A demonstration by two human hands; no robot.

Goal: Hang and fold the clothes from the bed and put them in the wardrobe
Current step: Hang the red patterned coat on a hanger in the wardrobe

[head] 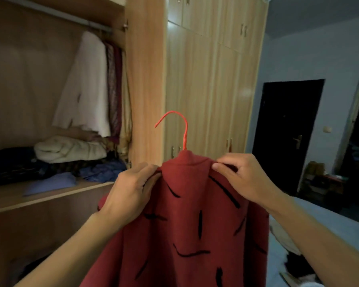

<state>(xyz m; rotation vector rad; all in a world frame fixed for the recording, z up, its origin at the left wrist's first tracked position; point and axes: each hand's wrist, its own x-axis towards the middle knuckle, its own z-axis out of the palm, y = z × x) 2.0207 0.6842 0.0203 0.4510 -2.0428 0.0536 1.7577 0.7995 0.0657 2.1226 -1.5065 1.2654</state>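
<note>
The red top [191,224] hangs on a hanger [181,129], held up by both hands. The left hand [131,189] grips its shoulder and the right hand [243,177] pinches the collar. Beyond the left hand, the wardrobe [145,79] stands open with clothes [87,83] inside.

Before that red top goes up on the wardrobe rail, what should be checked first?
1. The hanger hook sticks out free above the collar: ok.
2. The red top sits evenly on the hanger's arms: cannot tell, the fabric hides them.
3. The left hand and right hand each grip a shoulder: ok.
4. The wardrobe rail is in open view, no door in front: ok.
5. Bare rail left of the hanging clothes: ok.
</note>
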